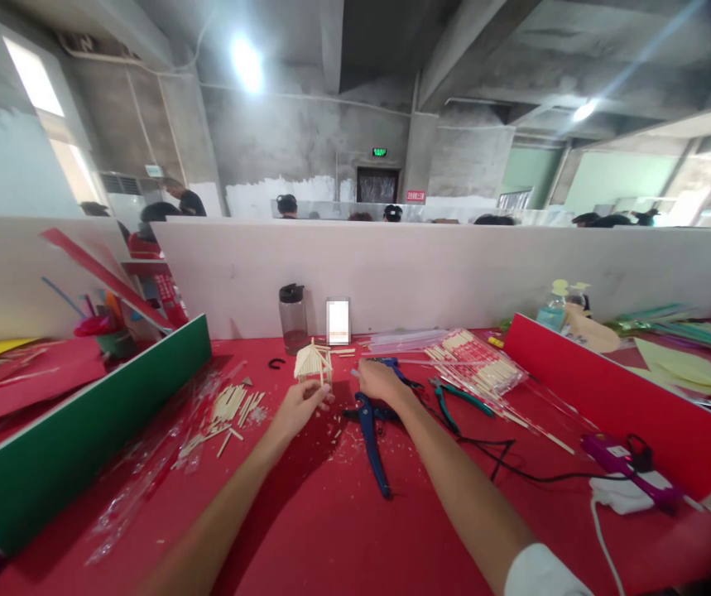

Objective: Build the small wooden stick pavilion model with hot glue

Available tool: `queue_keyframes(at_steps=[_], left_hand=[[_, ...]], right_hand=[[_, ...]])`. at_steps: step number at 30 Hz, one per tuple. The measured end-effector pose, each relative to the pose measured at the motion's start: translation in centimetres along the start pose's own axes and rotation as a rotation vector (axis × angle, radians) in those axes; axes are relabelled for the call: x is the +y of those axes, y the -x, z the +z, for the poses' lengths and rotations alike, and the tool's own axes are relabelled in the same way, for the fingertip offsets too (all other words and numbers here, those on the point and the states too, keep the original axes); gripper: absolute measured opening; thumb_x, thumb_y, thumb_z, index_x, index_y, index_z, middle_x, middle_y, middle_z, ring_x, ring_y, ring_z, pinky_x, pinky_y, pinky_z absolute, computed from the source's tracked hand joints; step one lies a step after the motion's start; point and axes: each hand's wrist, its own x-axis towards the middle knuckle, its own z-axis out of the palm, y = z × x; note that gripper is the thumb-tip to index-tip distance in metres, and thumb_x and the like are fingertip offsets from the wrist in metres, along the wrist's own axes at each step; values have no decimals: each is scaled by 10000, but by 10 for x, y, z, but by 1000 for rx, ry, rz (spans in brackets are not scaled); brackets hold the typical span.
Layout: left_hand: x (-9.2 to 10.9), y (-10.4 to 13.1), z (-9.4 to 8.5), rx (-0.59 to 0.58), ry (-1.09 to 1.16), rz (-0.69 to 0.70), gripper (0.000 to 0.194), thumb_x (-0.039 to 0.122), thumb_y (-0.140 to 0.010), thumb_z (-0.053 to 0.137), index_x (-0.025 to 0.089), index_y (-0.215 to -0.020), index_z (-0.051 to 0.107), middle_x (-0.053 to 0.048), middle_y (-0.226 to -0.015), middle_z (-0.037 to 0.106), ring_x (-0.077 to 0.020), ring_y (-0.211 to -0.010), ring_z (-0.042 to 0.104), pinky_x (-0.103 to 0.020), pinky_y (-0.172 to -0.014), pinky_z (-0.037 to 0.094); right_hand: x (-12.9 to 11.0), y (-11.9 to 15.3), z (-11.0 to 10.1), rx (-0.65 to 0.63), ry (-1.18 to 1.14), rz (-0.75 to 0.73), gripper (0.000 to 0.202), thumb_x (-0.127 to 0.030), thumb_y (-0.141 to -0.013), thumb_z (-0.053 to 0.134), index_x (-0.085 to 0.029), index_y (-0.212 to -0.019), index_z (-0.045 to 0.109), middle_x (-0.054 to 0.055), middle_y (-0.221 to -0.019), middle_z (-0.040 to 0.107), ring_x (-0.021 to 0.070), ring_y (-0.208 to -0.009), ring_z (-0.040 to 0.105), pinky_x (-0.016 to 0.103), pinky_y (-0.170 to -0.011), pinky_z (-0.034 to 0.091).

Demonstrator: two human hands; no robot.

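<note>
My left hand [305,406] has its fingers closed on the base of a small stick house model [313,362], which has a sloped roof of pale wooden sticks and stands upright on the red table. To the right, my right hand [381,383] is closed, its fingertips round something small and whitish that I cannot make out. Just behind it shows part of a blue tool [388,362], perhaps a glue gun, mostly hidden by the hand. Below my right hand lies a blue-handled cutter [371,439], with wood crumbs about it.
Loose short sticks [231,406] lie at left, bundled sticks [479,364] at right beside green-handled pliers [467,399]. A bottle [294,319] and a white-screened object [338,321] stand at the back. Green [94,422] and red [616,397] boards flank the table. Black cords run to a purple power strip [628,468].
</note>
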Motion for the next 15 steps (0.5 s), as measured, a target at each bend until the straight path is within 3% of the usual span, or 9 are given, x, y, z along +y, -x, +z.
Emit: queue_keyframes(at_steps=[4, 15], left_hand=[[0, 0, 1, 4, 2, -6, 460, 583, -692, 712, 139, -814, 701, -120, -805, 751, -174, -613, 648, -228, -504, 426], [-3, 0, 2, 18, 2, 20, 469, 579, -705, 701, 133, -848, 697, -117, -811, 750, -173, -606, 648, -252, -552, 456]], right_hand=[[3, -4, -2, 29, -49, 2, 316, -274, -994, 380, -107, -1220, 524, 180, -1046, 705, 255, -944, 687, 286, -741, 449], [2, 3, 7, 45, -41, 30, 376, -410, -1031, 295, -205, -1194, 564, 144, -1115, 703, 262, -1060, 663, 315, -839, 448]])
